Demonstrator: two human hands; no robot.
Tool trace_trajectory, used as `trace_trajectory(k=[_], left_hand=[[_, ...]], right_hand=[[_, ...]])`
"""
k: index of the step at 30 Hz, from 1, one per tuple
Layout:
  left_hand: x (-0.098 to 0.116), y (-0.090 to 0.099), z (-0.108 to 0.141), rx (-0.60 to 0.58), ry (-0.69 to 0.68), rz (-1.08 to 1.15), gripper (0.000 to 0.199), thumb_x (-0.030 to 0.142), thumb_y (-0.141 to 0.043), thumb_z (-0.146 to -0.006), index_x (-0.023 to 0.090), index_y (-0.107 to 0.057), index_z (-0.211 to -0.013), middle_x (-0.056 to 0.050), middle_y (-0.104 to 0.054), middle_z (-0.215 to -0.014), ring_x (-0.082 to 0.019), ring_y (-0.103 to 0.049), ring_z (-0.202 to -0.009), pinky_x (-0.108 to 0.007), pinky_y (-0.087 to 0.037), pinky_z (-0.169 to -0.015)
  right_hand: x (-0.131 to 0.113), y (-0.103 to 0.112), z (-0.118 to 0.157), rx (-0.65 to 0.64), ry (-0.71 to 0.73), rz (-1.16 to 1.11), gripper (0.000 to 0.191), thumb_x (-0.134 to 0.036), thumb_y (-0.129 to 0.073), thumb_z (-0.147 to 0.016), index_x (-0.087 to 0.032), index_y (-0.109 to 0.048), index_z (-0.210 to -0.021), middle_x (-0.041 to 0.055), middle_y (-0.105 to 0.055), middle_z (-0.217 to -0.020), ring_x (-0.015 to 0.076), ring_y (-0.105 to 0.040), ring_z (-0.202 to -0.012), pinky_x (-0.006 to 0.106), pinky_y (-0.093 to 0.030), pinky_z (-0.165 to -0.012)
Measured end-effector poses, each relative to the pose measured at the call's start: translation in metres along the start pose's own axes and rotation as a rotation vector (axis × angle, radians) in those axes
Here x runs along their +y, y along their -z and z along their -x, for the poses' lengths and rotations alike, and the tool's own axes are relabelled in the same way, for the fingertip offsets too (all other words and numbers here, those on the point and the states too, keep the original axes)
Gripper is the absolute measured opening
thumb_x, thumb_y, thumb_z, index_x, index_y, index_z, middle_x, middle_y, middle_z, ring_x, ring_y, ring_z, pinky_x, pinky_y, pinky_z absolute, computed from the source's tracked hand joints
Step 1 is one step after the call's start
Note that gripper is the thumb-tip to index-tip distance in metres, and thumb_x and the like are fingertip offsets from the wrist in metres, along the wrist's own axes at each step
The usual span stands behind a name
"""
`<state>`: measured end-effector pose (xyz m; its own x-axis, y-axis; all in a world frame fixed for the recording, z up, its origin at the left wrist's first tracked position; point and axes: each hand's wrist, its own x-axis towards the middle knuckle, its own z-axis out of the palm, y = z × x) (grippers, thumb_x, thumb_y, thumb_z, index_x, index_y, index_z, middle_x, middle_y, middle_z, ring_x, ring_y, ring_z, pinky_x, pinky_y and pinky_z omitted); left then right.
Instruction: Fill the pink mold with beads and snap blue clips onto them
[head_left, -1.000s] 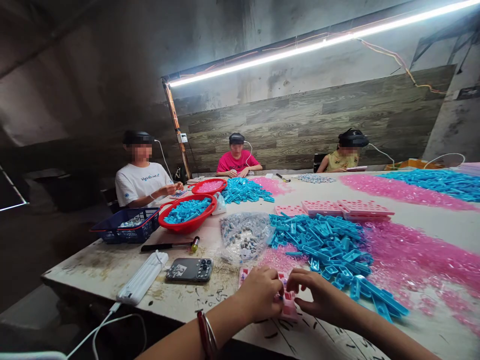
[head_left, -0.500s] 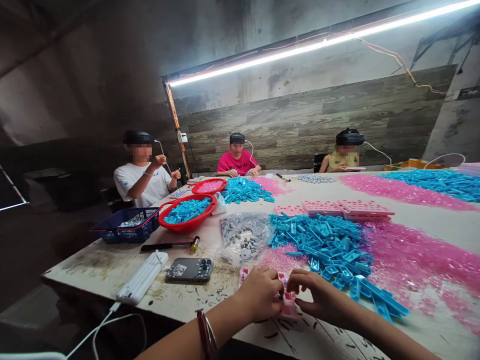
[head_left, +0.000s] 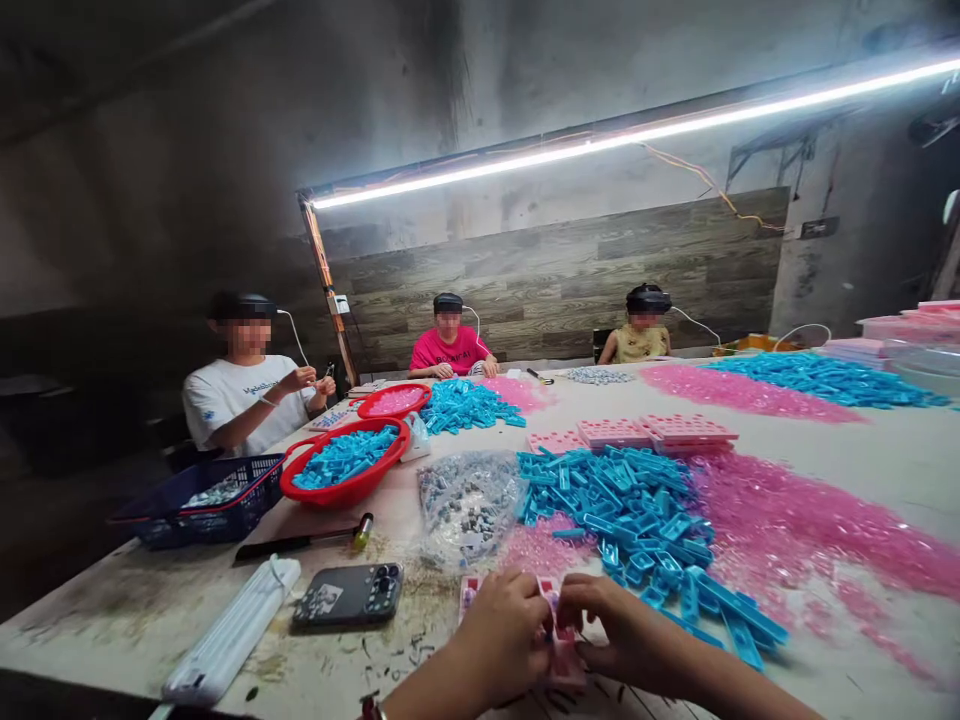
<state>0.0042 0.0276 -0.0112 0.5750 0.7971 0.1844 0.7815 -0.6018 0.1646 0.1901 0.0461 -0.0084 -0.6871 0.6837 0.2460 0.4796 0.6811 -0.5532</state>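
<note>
A pink tray with small compartments [head_left: 568, 664] lies on the table in front of me, largely covered by my hands. My left hand [head_left: 501, 628] rests over its left part, fingers curled down and pressed together. Whatever they pinch is too small or hidden to name. At the tray's right side is my right hand [head_left: 622, 622], its fingers bent and the thumb apart from the forefinger, with no object visible between them. Just beyond the hands spreads a heap of blue plastic holders [head_left: 622, 500], beside loose clear pink pieces [head_left: 795, 520].
A clear bag of small parts [head_left: 471, 505] sits beyond my left hand. Left of it lie a phone [head_left: 346, 595], a white power bank [head_left: 232, 635], a hammer [head_left: 300, 540], a red basket [head_left: 352, 485] and a navy basket [head_left: 150, 525]. Stacked pink trays [head_left: 690, 432] stand behind the heap. Three people sit opposite.
The camera view has shifted, so the table items appear lower and further left. My hands remain at the pink tray, with the right thumb and fingers slightly closer to it.
</note>
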Motion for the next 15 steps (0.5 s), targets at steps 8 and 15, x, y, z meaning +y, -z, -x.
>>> trace_trajectory(k=[8, 15], left_hand=[[0.0044, 0.0094, 0.0008, -0.029, 0.007, 0.034, 0.015, 0.025, -0.06, -0.072, 0.02, -0.06, -0.086, -0.003, -0.058, -0.091, -0.02, -0.05, -0.092, -0.032, -0.041, -0.08], [0.0027, 0.0076, 0.0013, -0.014, 0.001, 0.027, 0.013, 0.023, -0.059, -0.072, 0.019, -0.059, -0.085, -0.003, -0.058, -0.091, -0.02, -0.049, -0.093, -0.031, -0.041, -0.081]], right_hand=[[0.0047, -0.001, 0.0012, 0.007, 0.019, 0.004, 0.013, -0.008, -0.057, -0.065, -0.016, -0.06, -0.076, 0.0019, -0.06, -0.078, 0.0138, -0.054, -0.071, 0.024, -0.041, -0.065], [0.0015, 0.0009, 0.0008, 0.013, 0.025, 0.017, 0.015, -0.006, -0.056, -0.064, -0.016, -0.059, -0.075, 0.0027, -0.06, -0.078, 0.0142, -0.054, -0.072, 0.024, -0.041, -0.065]])
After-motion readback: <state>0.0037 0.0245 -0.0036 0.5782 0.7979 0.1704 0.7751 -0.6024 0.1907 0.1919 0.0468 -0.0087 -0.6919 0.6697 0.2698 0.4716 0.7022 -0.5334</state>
